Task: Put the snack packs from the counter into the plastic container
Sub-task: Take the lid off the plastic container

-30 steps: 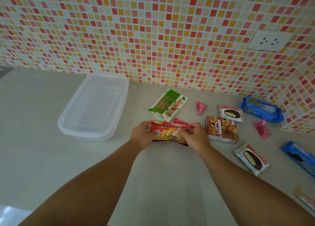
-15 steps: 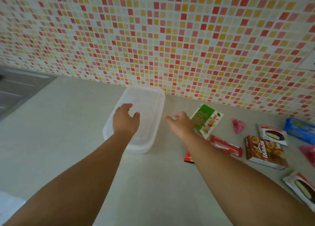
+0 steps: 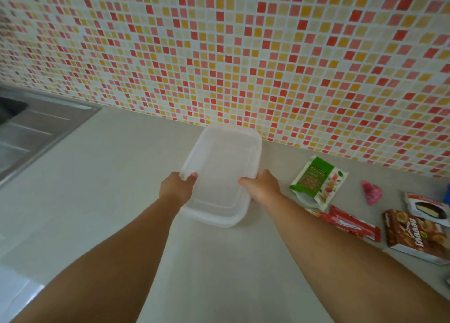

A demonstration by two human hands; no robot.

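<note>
A clear plastic container (image 3: pixel 220 152) with its lid on sits on the counter near the tiled wall. My left hand (image 3: pixel 176 188) grips its left edge, thumb over the lid. My right hand (image 3: pixel 261 187) holds its right edge. To the right lie the snack packs: a green-and-white nut pouch (image 3: pixel 317 181), a red wafer pack (image 3: pixel 353 223), a brown biscuit box (image 3: pixel 414 235), a pink wrapped sweet (image 3: pixel 371 191) and a white pack showing a chocolate pie (image 3: pixel 428 208).
A steel sink and drainboard (image 3: pixel 36 130) lie at the far left. The mosaic tile wall (image 3: pixel 243 54) runs right behind the container. Pale counter (image 3: pixel 97 188) stretches between sink and container.
Both hands let go of the red-orange snack pack, moved left and closed on the container's two sides. The camera swung left, so the sink came into view.
</note>
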